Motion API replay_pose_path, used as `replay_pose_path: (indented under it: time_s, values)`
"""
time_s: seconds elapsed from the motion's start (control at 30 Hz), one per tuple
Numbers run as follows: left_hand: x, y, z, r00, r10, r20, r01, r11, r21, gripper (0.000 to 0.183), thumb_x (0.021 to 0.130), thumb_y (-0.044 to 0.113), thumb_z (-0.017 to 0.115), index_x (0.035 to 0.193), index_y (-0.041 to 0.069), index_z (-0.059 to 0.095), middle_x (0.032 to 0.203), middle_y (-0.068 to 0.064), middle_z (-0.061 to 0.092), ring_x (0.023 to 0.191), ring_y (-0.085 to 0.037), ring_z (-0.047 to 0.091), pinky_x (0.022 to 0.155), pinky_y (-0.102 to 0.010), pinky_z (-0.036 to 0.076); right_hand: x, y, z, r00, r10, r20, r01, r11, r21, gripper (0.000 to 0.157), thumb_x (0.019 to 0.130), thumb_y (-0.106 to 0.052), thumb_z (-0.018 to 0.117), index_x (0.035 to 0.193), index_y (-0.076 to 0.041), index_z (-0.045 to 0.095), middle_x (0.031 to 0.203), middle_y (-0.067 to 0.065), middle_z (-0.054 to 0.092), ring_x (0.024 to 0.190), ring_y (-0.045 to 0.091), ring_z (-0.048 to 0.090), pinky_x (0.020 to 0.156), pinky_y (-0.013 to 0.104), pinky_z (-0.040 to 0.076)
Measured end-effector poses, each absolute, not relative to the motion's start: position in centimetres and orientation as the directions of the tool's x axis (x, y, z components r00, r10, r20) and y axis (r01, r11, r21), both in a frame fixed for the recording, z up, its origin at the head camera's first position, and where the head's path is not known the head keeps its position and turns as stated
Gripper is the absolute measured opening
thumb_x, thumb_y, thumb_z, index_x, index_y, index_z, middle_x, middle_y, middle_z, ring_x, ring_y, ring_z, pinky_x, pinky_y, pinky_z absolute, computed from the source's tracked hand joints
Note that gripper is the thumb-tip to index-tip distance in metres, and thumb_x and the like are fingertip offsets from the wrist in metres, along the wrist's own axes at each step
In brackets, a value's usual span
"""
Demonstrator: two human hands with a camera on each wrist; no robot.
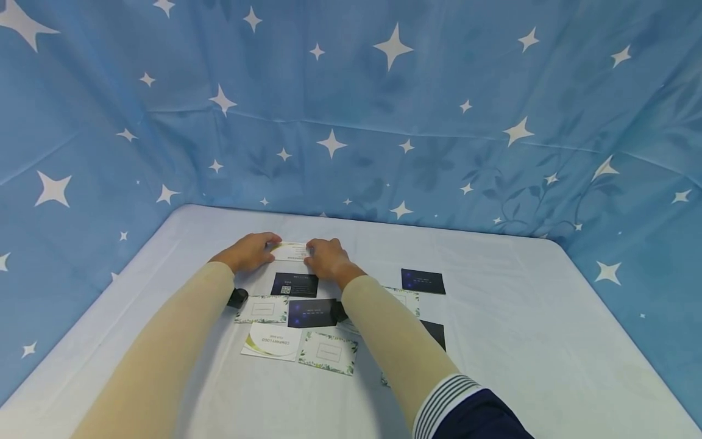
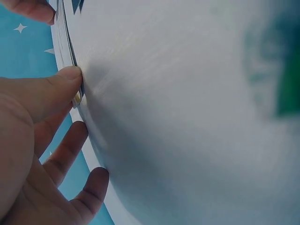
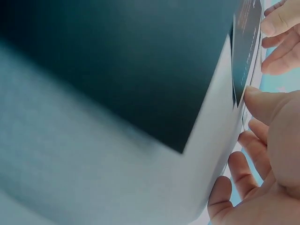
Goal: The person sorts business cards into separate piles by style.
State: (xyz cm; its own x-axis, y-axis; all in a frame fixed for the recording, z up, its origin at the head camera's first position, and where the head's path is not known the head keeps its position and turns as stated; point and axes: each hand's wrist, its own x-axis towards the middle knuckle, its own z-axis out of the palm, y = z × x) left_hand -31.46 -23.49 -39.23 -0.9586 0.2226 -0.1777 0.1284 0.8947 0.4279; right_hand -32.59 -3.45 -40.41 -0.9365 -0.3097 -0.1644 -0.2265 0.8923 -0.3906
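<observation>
A white business card (image 1: 290, 252) with a yellow-green curve lies between my two hands at the far side of the table. My left hand (image 1: 253, 251) pinches its left end; in the left wrist view the thumb (image 2: 70, 77) is on the near edge, where thin layers show, with a finger behind. At the opposite end my right hand (image 1: 328, 259) holds the card between thumb and fingers, the thumb (image 3: 258, 101) close past a dark card (image 3: 245, 51) in the right wrist view. Just nearer than the white card lies a black card (image 1: 295, 285) with a QR code.
Several cards lie in loose rows on the white tablecloth (image 1: 510, 341): leaf-bordered ones (image 1: 328, 352), a company-logo card (image 1: 271, 341) and a dark blue one (image 1: 311, 313). Another dark card (image 1: 423, 281) sits to the right. My right forearm partly covers some cards. A blue star-patterned curtain (image 1: 351, 110) hangs behind.
</observation>
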Motion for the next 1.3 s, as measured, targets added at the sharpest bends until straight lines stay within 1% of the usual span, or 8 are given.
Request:
replay_pose_path:
  time_s: [0.13,0.23,0.37,0.57,0.8,1.03,1.2,1.3]
  values:
    - [-31.3,-23.3,-39.1,-0.959,0.218,-0.182,0.12,0.892,0.435,0.052,0.099,0.01,0.063,0.147,0.001,0.045,0.15,-0.025,0.042,0.14,-0.044,0.034,0.112,-0.055,0.026,-32.7,-3.2,-40.3,-0.935,-0.311,-0.173,-0.22,0.887,-0.405,0.05,0.101,-0.037,0.059,0.148,-0.023,0.051,0.14,0.005,0.053,0.123,0.023,0.044,0.106,0.043,0.037]
    - [-31.2,-23.3,-38.8,-0.958,0.226,-0.177,0.129,0.889,0.439,0.054,0.099,0.012,0.064,0.148,0.002,0.044,0.15,-0.025,0.042,0.14,-0.044,0.034,0.112,-0.056,0.026,-32.7,-3.0,-39.8,-0.927,-0.338,-0.165,-0.245,0.876,-0.416,0.052,0.1,-0.036,0.061,0.148,-0.019,0.051,0.142,0.004,0.054,0.131,0.022,0.045,0.109,0.041,0.035]
    - [-31.0,-23.2,-38.0,-0.959,0.236,-0.155,0.14,0.874,0.465,0.056,0.099,0.016,0.064,0.15,0.004,0.043,0.152,-0.023,0.04,0.14,-0.044,0.035,0.111,-0.057,0.028,-32.8,-2.2,-38.9,-0.913,-0.381,-0.147,-0.284,0.851,-0.442,0.054,0.1,-0.035,0.062,0.149,-0.016,0.049,0.147,0.004,0.053,0.139,0.022,0.043,0.112,0.039,0.032]
    - [-30.0,-22.1,-36.6,-0.957,0.273,-0.094,0.179,0.815,0.551,0.06,0.098,0.02,0.066,0.152,0.006,0.042,0.153,-0.018,0.042,0.138,-0.042,0.037,0.108,-0.058,0.032,-32.2,-0.1,-36.9,-0.879,-0.467,-0.1,-0.364,0.791,-0.493,0.055,0.1,-0.032,0.063,0.15,-0.013,0.048,0.151,0.005,0.048,0.138,0.024,0.043,0.112,0.041,0.033]
    - [-27.5,-20.0,-36.0,-0.925,0.377,-0.036,0.288,0.761,0.581,0.061,0.095,0.022,0.072,0.149,0.008,0.048,0.149,-0.015,0.048,0.137,-0.04,0.041,0.108,-0.058,0.033,-29.7,4.2,-35.1,-0.856,-0.513,-0.068,-0.409,0.752,-0.517,0.056,0.097,-0.031,0.068,0.148,-0.015,0.05,0.147,0.004,0.052,0.129,0.026,0.052,0.103,0.044,0.043]
    - [-25.2,-17.4,-36.7,-0.882,0.472,0.015,0.386,0.701,0.599,0.056,0.092,0.021,0.075,0.142,0.006,0.056,0.142,-0.01,0.056,0.134,-0.034,0.046,0.106,-0.053,0.037,-26.4,8.8,-35.8,-0.861,-0.5,-0.094,-0.368,0.74,-0.562,0.062,0.093,-0.033,0.074,0.149,-0.019,0.05,0.143,0.009,0.054,0.129,0.029,0.05,0.103,0.052,0.041]
    - [-23.8,-15.2,-37.5,-0.868,0.496,-0.033,0.388,0.718,0.578,0.057,0.09,0.027,0.078,0.141,0.013,0.058,0.141,-0.007,0.056,0.133,-0.032,0.046,0.104,-0.054,0.039,-23.9,11.0,-36.9,-0.859,-0.499,-0.113,-0.356,0.742,-0.568,0.063,0.09,-0.033,0.077,0.147,-0.019,0.054,0.14,0.009,0.056,0.128,0.029,0.051,0.102,0.053,0.041]
    - [-23.2,-13.9,-38.0,-0.862,0.5,-0.087,0.379,0.748,0.545,0.057,0.088,0.031,0.079,0.14,0.019,0.06,0.137,-0.005,0.056,0.13,-0.03,0.047,0.104,-0.055,0.036,-22.8,11.9,-37.4,-0.85,-0.508,-0.139,-0.356,0.749,-0.56,0.063,0.088,-0.033,0.079,0.145,-0.018,0.056,0.138,0.007,0.057,0.127,0.027,0.052,0.102,0.052,0.042]
